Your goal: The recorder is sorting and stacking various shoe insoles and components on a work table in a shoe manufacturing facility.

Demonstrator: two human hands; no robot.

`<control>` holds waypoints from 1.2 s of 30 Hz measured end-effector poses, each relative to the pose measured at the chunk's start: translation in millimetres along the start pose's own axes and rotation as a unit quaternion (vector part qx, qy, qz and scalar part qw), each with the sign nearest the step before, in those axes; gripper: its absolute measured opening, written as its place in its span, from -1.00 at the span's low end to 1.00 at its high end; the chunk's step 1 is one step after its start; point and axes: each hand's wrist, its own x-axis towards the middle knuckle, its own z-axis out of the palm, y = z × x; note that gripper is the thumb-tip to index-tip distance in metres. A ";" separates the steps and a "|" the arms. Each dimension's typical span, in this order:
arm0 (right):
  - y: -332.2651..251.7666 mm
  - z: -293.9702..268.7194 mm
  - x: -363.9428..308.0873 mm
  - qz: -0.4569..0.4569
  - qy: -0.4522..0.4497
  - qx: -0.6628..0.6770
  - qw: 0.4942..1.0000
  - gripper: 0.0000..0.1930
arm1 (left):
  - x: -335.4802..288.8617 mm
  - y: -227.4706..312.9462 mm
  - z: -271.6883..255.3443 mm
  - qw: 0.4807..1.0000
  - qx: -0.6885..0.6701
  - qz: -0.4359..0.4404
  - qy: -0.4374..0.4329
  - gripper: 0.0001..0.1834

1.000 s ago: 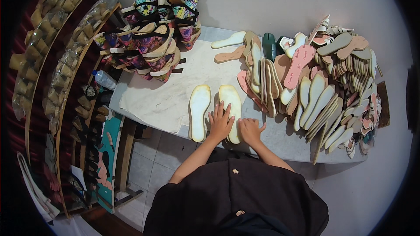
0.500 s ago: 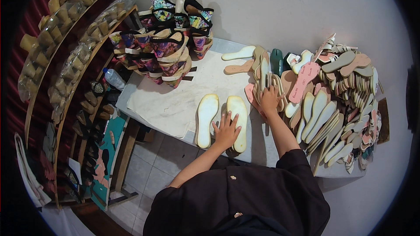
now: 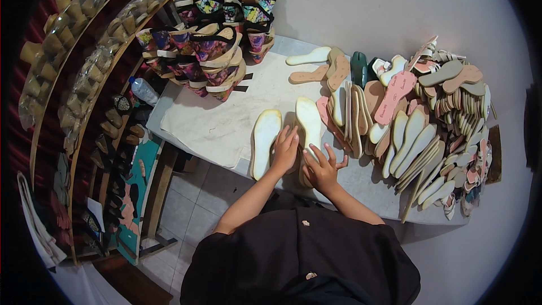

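Note:
Two pale cream shoe insoles lie side by side near the front edge of the table: a left insole (image 3: 265, 135) and a right insole (image 3: 308, 117). Between them rests my left hand (image 3: 285, 151), its fingers stretched out toward the right insole's inner edge; I cannot tell whether it touches. Over the narrow lower part of the right insole is my right hand (image 3: 322, 168), with fingers spread and its palm hiding the heel end. Neither hand visibly grasps anything.
Stacked insoles (image 3: 353, 116) stand on edge to the right, beside a large heap of insoles and straps (image 3: 451, 118). Patterned wedge sandals (image 3: 212, 62) are piled at the back left. A pale sheet (image 3: 209, 127) covers the table's left part; shelves hold bagged heels (image 3: 84, 93).
My right hand has left the stacked insoles and come over the right insole. My left hand has slid off that insole to the gap on its left. The right insole now lies farther from me.

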 end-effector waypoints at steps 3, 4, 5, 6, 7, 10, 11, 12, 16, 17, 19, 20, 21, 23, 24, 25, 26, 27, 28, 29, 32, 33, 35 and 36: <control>1.1 -7.2 -5.4 -0.020 -0.007 0.035 0.999 -0.64 | -9.3 -0.4 1.4 1.000 0.007 0.011 -0.006 -0.55; 1.8 -9.7 -7.1 -0.041 -0.018 0.053 0.998 -0.64 | -11.9 -1.3 0.9 1.000 0.012 0.021 -0.011 -0.55; 2.3 -11.5 -9.8 -0.036 -0.019 0.052 0.998 -0.64 | -14.1 -2.2 0.3 0.999 0.022 0.013 -0.020 -0.55; 2.9 -13.2 -12.7 -0.040 -0.031 0.059 0.997 -0.63 | -16.5 -4.3 1.0 0.999 0.022 0.013 -0.025 -0.55; 4.1 -14.3 -14.8 -0.046 -0.043 0.066 0.996 -0.62 | -17.7 -5.9 1.6 0.999 0.042 0.009 -0.027 -0.54; 6.7 -15.7 -26.7 -0.054 -0.047 0.075 0.995 -0.60 | -21.0 -7.4 -0.7 0.997 0.074 0.020 -0.023 -0.51; 9.3 -15.8 -30.7 -0.050 -0.050 0.074 0.995 -0.60 | -21.5 -5.1 -1.8 0.995 0.088 0.035 -0.015 -0.50; 12.5 -15.8 -35.0 -0.047 -0.084 0.086 0.992 -0.59 | -20.9 -4.2 -1.2 0.995 0.087 0.034 -0.019 -0.50; 18.8 -15.9 -45.1 -0.045 -0.174 0.130 0.975 -0.56 | -15.8 0.2 -2.1 0.992 0.093 0.082 -0.013 -0.49; 19.5 -13.2 -47.5 -0.042 -0.176 0.130 0.975 -0.56 | -13.9 2.1 -2.1 0.990 0.096 0.097 -0.022 -0.49; 20.3 -7.8 -46.3 -0.010 -0.177 0.217 0.960 -0.56 | -9.6 5.4 -0.8 0.990 0.069 0.117 -0.026 -0.49; 21.6 -10.0 -43.8 -0.010 -0.177 0.217 0.960 -0.56 | -8.2 6.1 -0.2 0.989 0.042 0.138 -0.026 -0.49; 24.1 -14.5 -41.4 0.031 -0.184 0.289 0.939 -0.57 | -8.0 4.7 1.1 0.989 0.043 0.138 -0.026 -0.49; 34.2 -11.9 -36.4 0.070 -0.188 0.359 0.912 -0.58 | -6.8 4.5 3.8 0.983 0.038 0.153 -0.099 -0.49; 42.8 0.0 -35.8 0.082 -0.136 0.328 0.931 -0.59 | -9.1 4.2 3.4 0.983 0.039 0.153 -0.096 -0.49; 52.3 10.7 -31.5 0.096 -0.082 0.295 0.947 -0.60 | -11.7 9.2 2.8 0.968 0.137 0.151 -0.143 -0.49; 60.5 18.9 -16.9 0.080 -0.056 0.209 0.973 -0.61 | -16.1 12.4 0.9 0.944 0.235 0.145 -0.184 -0.48; 70.4 28.2 0.6 0.063 -0.029 0.121 0.990 -0.63 | -17.7 4.1 3.9 0.951 0.213 0.148 -0.168 -0.49; 77.3 35.6 17.5 0.092 -0.048 0.047 0.993 -0.65 | -17.6 5.1 3.5 0.951 0.215 0.148 -0.166 -0.49; 82.9 40.8 32.5 0.122 -0.066 -0.028 0.990 -0.68 | -17.2 7.8 3.0 0.947 0.228 0.144 -0.174 -0.49; 122.6 86.7 32.7 0.121 -0.074 -0.223 0.965 -0.71 | -16.3 15.0 4.7 0.939 0.254 0.144 -0.184 -0.48; 126.3 87.1 34.1 0.118 -0.070 -0.219 0.966 -0.71 | -17.0 14.9 3.8 0.937 0.264 0.138 -0.182 -0.48; 129.2 80.8 40.8 0.141 -0.177 -0.177 0.958 -0.73 | -16.3 16.3 4.6 0.938 0.264 0.132 -0.183 -0.48; 130.4 77.8 43.4 0.141 -0.173 -0.177 0.959 -0.73 | -14.4 16.3 4.1 0.938 0.264 0.135 -0.181 -0.48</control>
